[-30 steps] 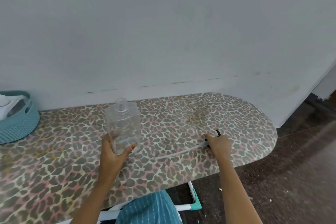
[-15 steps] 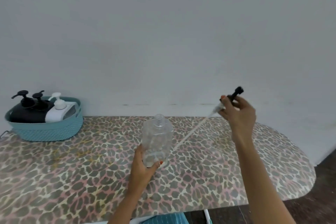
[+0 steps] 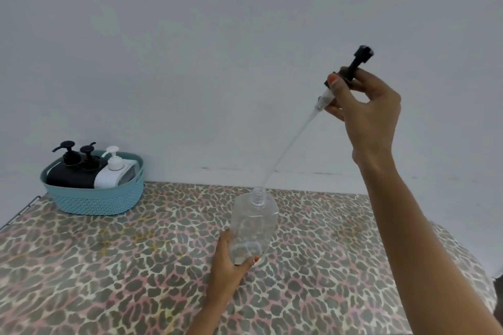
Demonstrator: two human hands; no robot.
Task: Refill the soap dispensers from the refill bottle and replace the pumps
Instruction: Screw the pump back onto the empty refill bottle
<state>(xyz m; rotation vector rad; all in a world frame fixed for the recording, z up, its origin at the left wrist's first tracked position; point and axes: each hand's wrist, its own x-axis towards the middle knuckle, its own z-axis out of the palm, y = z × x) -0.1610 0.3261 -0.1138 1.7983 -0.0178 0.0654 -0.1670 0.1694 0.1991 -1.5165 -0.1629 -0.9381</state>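
1. On the worktop [image 3: 109, 266], at far left, a teal basket [image 3: 95, 198] is seen with three pump bottles in it: two black, one white.
2. One clear dispenser [image 3: 253, 226] is held upright near its base by the left hand [image 3: 228, 266].
3. One black pump [image 3: 351, 68] is pinched in the raised right hand [image 3: 367, 106]; its long tube slants down-left, the tip just inside the neck.

Leopard-print board [image 3: 109, 266] carries teal basket [image 3: 100, 200] (far-left) and clear bottle [image 3: 254, 221].

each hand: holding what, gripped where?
Left hand: clear bottle, gripped around its lower body near the base. Right hand: black pump, pinched at its collar, with its tube tip at the bottle's neck.
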